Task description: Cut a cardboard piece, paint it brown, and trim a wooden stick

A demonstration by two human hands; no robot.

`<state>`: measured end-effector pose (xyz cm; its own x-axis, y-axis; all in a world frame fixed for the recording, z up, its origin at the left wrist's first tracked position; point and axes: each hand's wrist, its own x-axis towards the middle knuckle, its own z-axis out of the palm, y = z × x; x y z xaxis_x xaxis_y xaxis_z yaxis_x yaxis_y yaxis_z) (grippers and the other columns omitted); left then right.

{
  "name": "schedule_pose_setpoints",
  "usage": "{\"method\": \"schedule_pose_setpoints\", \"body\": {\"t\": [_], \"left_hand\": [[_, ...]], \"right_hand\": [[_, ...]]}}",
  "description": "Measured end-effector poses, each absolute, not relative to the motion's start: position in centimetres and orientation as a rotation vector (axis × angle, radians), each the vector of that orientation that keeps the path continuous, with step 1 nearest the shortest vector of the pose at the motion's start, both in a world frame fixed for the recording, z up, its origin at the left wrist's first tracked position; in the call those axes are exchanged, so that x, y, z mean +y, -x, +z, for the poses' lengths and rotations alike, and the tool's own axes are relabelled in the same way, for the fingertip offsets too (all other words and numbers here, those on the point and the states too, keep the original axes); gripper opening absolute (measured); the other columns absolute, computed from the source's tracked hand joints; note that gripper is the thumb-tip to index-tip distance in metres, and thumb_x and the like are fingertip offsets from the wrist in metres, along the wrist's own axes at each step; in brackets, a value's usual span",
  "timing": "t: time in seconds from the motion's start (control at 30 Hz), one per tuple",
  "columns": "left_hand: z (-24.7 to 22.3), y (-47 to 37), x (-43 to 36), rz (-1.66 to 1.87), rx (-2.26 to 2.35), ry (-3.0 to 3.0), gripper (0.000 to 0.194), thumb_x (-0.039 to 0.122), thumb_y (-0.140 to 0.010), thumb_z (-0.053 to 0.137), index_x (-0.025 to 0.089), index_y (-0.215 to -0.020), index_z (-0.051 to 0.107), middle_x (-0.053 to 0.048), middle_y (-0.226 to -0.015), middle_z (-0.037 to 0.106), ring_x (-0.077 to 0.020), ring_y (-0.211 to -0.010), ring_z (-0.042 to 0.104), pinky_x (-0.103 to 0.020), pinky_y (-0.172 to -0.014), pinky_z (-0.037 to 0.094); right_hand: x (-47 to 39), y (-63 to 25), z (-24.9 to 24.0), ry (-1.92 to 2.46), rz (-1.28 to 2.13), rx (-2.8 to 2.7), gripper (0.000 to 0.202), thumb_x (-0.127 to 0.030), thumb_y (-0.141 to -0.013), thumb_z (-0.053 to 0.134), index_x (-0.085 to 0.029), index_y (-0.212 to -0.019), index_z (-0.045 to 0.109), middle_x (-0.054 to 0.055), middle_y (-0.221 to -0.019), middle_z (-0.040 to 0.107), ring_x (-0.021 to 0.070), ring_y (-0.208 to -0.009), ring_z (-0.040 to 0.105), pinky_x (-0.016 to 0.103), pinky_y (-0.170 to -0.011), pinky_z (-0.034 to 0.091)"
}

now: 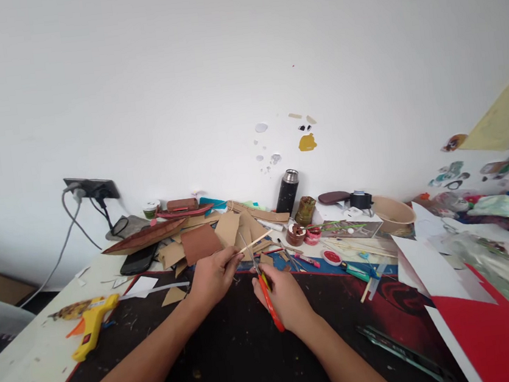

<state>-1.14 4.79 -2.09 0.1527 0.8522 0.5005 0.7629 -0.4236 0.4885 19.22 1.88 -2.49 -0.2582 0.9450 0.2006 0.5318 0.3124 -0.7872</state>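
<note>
My left hand (213, 276) is closed around a thin pale wooden stick (260, 238), which slants up to the right from my fingertips. In my right hand (287, 294) is a pair of scissors (270, 302) with orange-red handles. The blades are parted and point up and away from me, close beside the stick near my left fingertips. Whether they touch the stick I cannot tell. Behind my left hand lie a brown card piece (200, 243) and cut cardboard scraps (228, 227).
A yellow glue gun (93, 326) lies at the left and a utility knife (402, 355) at the right. Brown boat-shaped models (144, 236), a black flask (288, 192) and paint jars (295, 234) stand along the wall. Red and white sheets (491, 329) cover the right side.
</note>
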Motion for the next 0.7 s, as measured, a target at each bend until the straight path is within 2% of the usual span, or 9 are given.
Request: {"method": "schedule_pose_setpoints", "body": {"t": [0.23,0.7], "left_hand": [[-2.17,1.17,4.86,1.13,1.611,-2.286,0.029,0.04,-0.104,0.051,0.024,-0.097,0.075,-0.004,-0.083,0.081,-0.0228,-0.075,0.077,-0.027,-0.063,0.043],[-2.15,1.12,4.83,1.106,1.632,-2.284,0.029,0.04,-0.104,0.052,0.024,-0.094,0.074,-0.005,-0.079,0.08,-0.0233,-0.073,0.076,-0.027,-0.063,0.041]], "right_hand": [[1.87,-19.19,-2.4,1.316,0.775,-1.913,0.021,-0.027,-0.094,0.064,-0.022,-0.112,0.074,0.005,-0.083,0.077,0.0204,-0.072,0.07,0.026,-0.072,0.051],[1.84,-19.14,-2.34,1.321,0.754,-1.926,0.019,-0.027,-0.094,0.063,-0.021,-0.107,0.074,0.004,-0.077,0.074,0.0185,-0.065,0.065,0.025,-0.066,0.047]]}}
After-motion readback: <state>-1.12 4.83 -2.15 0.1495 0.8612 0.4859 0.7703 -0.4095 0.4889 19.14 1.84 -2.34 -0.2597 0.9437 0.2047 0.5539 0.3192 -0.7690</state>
